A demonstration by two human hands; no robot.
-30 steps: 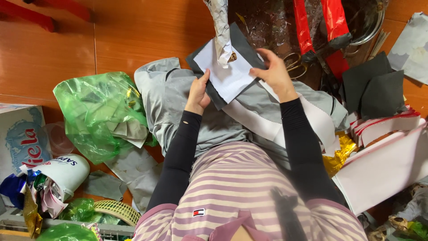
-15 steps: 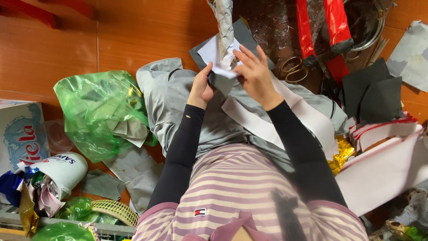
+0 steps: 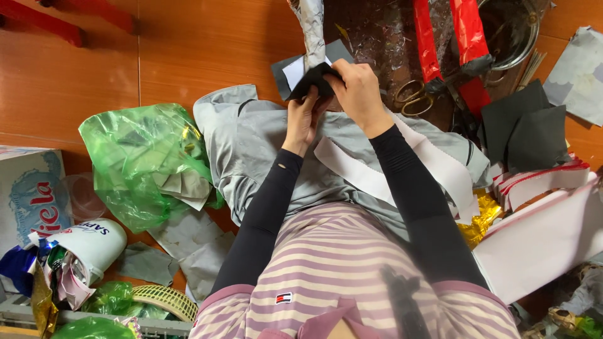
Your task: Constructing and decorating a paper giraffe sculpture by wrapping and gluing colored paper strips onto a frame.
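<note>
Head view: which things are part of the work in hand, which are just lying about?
In hand:
left hand
right hand
folded dark grey paper sheet
white paper slip

Lying about:
green plastic bag
brass-handled scissors
white paper strips

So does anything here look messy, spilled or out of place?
Yes. Grey paper scraps lie loose on the wooden floor beside a crumpled green plastic bag, and a white tub lies tipped with wrappers spilling out. Both hands fold a dark sheet.
</note>
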